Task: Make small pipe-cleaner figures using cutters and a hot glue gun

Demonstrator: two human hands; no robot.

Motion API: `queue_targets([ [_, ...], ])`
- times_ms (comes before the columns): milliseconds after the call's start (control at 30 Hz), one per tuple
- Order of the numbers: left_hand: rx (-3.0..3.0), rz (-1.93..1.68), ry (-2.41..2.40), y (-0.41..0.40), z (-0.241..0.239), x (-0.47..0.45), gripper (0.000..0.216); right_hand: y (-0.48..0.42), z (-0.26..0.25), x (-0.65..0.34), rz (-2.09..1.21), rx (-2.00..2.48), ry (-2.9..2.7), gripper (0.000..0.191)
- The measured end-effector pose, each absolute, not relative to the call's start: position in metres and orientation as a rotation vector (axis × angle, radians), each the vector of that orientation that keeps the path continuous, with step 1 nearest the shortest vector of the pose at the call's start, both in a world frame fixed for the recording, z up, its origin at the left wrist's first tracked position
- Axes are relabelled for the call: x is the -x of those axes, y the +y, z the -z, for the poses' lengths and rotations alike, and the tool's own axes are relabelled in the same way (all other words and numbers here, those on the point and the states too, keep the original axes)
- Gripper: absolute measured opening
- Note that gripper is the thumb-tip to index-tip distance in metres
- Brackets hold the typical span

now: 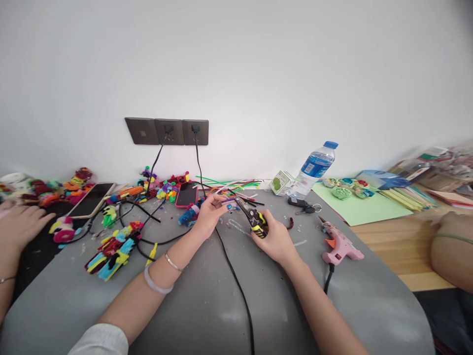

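Observation:
My right hand [276, 238] is wrapped round the yellow-and-black handles of a pair of pliers [253, 216]. The pliers' dark jaws point up and left, towards my left hand [211, 213]. The fingers of that left hand are pinched together beside the jaws. A small blue spot shows at its thumb tip, but what the fingers hold, if anything, is too small to make out. Behind both hands lies a loose pile of coloured pipe cleaners [244, 185]. A clear twisted strand [236, 226] rests on the grey table [192, 305] below the jaws.
Pipe-cleaner figures [114, 250], phones [92, 199] and black cables [232, 268] cover the left side. A small box [281, 183], tilted water bottle [314, 170], keys [306, 206] and pink glue gun [340, 244] stand right. Another person's hand [22, 222] is far left.

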State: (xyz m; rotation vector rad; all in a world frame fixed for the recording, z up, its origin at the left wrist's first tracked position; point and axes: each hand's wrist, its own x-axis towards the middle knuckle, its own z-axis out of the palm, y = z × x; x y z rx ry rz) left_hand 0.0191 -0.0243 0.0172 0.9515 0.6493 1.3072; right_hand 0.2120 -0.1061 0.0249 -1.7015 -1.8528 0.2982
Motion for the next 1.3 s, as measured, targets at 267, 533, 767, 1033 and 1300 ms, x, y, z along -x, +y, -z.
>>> queue_targets([
  [267,-1.007,-1.333,0.662,-0.022,-0.013,-0.019,0.037,-0.106,-0.025,-0.212,-0.271,1.757,-1.842,0.024],
  [533,-1.049,-1.35,0.67,-0.024,-0.012,-0.019,0.037,-0.108,-0.025,-0.213,-0.228,1.807,-1.852,0.021],
  [767,-1.079,-1.353,0.673,-0.023,-0.013,-0.019,0.036,-0.106,-0.022,-0.215,-0.251,1.81,-1.88,0.02],
  [1033,-1.095,-1.372,0.683,-0.019,-0.008,-0.018,0.036,-0.106,-0.023,-0.214,-0.24,1.844,-1.816,0.019],
  [1300,-1.226,-1.385,0.664,-0.018,-0.008,-0.016,0.035,-0.083,-0.021,-0.229,-0.23,2.014,-1.691,0.031],
])
